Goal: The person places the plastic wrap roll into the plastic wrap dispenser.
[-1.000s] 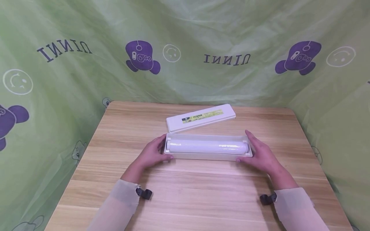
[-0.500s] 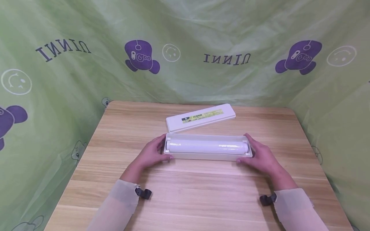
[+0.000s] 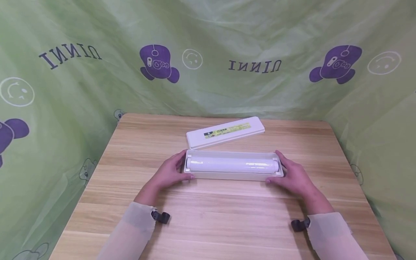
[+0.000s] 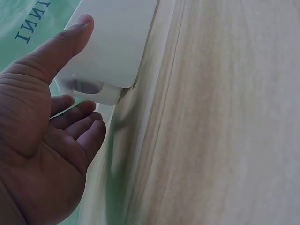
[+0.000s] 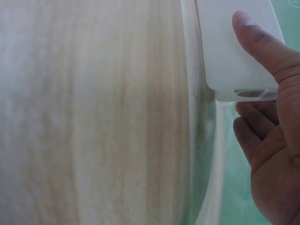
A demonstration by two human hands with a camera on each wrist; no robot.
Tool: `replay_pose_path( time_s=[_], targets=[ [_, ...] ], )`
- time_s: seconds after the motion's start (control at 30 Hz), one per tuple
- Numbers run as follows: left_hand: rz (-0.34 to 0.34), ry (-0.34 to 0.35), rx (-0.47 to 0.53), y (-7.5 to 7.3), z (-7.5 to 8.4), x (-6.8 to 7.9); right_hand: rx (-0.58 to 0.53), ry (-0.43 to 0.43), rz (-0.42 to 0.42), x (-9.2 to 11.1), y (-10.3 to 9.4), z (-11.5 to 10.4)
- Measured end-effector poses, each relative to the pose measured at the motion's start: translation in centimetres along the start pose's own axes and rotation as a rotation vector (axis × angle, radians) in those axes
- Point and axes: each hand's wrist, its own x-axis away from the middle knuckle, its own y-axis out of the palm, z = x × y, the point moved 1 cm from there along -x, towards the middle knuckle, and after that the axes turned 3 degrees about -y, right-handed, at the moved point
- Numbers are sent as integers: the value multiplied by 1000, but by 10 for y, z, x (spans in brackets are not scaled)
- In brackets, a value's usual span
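A long white cling film box (image 3: 229,176) lies lidless on the wooden table, with a shiny roll of cling film (image 3: 224,164) inside along its length. My left hand (image 3: 169,173) grips the box's left end, thumb on the front wall and fingers round the end. At the right end my right hand (image 3: 295,177) holds it the same way. In the left wrist view the left thumb (image 4: 70,42) lies along the white wall, the fingers curling by the end. The right wrist view has the right thumb (image 5: 262,44) pressed on the front wall.
Just behind the box lies its white lid (image 3: 195,139), slanted, bearing a green and yellow label (image 3: 227,130). The wooden table (image 3: 224,224) ends at a green printed curtain (image 3: 208,94) at the back and sides.
Both hands keep their hold on the box, which stays in place. The right fingers behind the box's right end have drawn in slightly.
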Motion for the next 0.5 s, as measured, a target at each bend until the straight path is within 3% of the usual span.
replay_pose_path(
  time_s=[0.13,0.5],
  targets=[
    [3,-21,-11,-1,8,2,-1,4,-19,-1,1,0],
    [-8,-41,17,-3,8,-1,-1,5,-27,-2,0,-1]
  ],
)
